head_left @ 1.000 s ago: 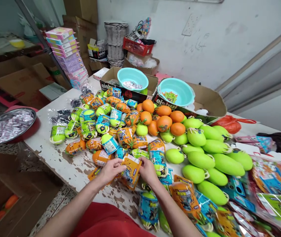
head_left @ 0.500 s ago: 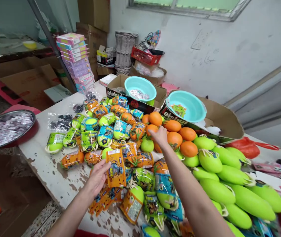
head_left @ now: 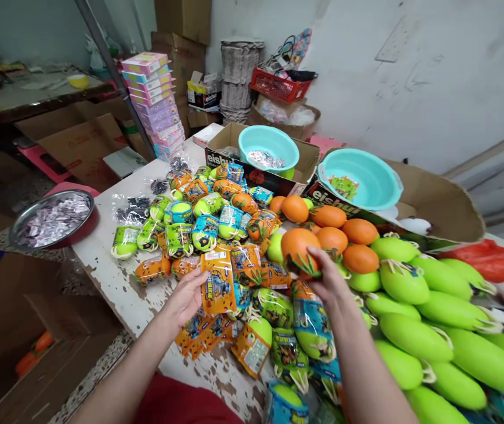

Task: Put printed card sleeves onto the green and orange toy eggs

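Note:
My left hand [head_left: 185, 297] pinches an empty orange printed bag [head_left: 218, 282] upright above the table's near edge. My right hand [head_left: 329, 282] grips an orange toy fruit [head_left: 298, 247] with green leaves, lifted just off the heap of orange toy fruits [head_left: 344, 235]. Between my hands lie several bagged toys [head_left: 252, 265] in orange, green and blue wrappers. A small stack of flat orange bags [head_left: 203, 333] lies under my left wrist.
Long green toy fruits [head_left: 420, 306] fill the table's right side. Two teal basins [head_left: 269, 147] [head_left: 360, 179] sit in cardboard boxes at the back. A steel bowl [head_left: 52, 218] of small packets stands left of the worn white table [head_left: 105, 271]. Cartons stand on the floor to the left.
My right hand reached to the orange heap, took one orange toy fruit and drew it back toward the bag. My left hand kept the orange bag upright.

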The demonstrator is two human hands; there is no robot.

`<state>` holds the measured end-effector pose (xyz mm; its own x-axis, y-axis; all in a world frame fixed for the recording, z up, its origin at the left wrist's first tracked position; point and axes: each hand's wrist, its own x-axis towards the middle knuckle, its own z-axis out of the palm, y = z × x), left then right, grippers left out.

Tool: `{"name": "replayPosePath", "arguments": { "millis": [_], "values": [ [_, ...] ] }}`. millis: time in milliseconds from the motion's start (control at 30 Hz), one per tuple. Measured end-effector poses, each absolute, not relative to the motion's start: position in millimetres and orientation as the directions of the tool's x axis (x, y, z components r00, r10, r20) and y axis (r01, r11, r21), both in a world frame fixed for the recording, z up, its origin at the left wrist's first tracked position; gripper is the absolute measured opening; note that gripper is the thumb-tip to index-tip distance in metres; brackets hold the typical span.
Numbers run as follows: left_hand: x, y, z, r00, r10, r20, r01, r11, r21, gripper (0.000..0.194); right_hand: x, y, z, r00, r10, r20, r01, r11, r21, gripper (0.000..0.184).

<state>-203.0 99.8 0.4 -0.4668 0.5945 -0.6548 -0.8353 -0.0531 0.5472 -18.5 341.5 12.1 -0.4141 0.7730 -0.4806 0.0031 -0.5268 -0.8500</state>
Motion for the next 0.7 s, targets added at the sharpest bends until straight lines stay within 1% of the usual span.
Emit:
{"name": "replayPosePath", "arguments": {
  "millis": [33, 67, 100, 200, 267, 333, 467, 567, 633, 700],
  "values": [
    [-198.6, 99.6, 2.9, -0.438, 0.617, -0.654, -0.832, -0.002, 0.555, 0.021, -6.9, 313.1, 12.1, -0.463, 0.714, -0.525, -0.076, -0.622, -0.779, 0.040],
    [-193.7, 99.1, 5.8, -0.399, 0.647, -0.649, -0.826, 0.053, 0.561, 0.021, 2.9, 284.6, 10.8, -0.505, 0.651, -0.567, -0.120, -0.704, -0.700, 0.036],
    [-188.5, 98.2, 9.2, -0.354, 0.683, -0.639, -0.818, 0.106, 0.566, 0.020, 11.1, 257.4, 8.4, -0.550, 0.571, -0.610, -0.128, -0.779, -0.614, 0.034],
    [-175.8, 92.1, 21.5, -0.239, 0.758, -0.607, -0.791, 0.211, 0.575, 0.020, 29.7, 195.2, -0.7, -0.655, 0.350, -0.670, -0.077, -0.913, -0.401, 0.033],
    [-171.9, 85.9, 29.7, -0.185, 0.782, -0.595, -0.771, 0.259, 0.581, 0.020, 39.9, 172.8, -6.3, -0.693, 0.271, -0.668, -0.046, -0.941, -0.335, 0.034],
    [-171.3, 79.4, 34.8, -0.151, 0.802, -0.578, -0.737, 0.299, 0.606, 0.020, 48.3, 162.0, -10.4, -0.722, 0.254, -0.643, -0.037, -0.943, -0.332, 0.036],
    [-172.1, 70.4, 32.8, -0.151, 0.799, -0.583, -0.638, 0.372, 0.675, 0.022, 54.2, 153.6, -9.5, -0.786, 0.213, -0.581, 0.025, -0.927, -0.374, 0.037],
    [-168.1, 68.7, 27.8, -0.130, 0.788, -0.602, -0.540, 0.453, 0.709, 0.023, 49.3, 146.7, 2.3, -0.821, 0.169, -0.546, 0.104, -0.896, -0.433, 0.039],
    [-163.1, 69.5, 27.7, -0.125, 0.788, -0.603, -0.490, 0.479, 0.728, 0.023, 44.2, 140.7, 12.2, -0.838, 0.147, -0.526, 0.144, -0.869, -0.473, 0.043],
    [-157.2, 71.1, 31.9, -0.117, 0.784, -0.609, -0.466, 0.498, 0.731, 0.023, 39.6, 134.6, 19.3, -0.849, 0.140, -0.509, 0.154, -0.856, -0.493, 0.047]
  ]
}}
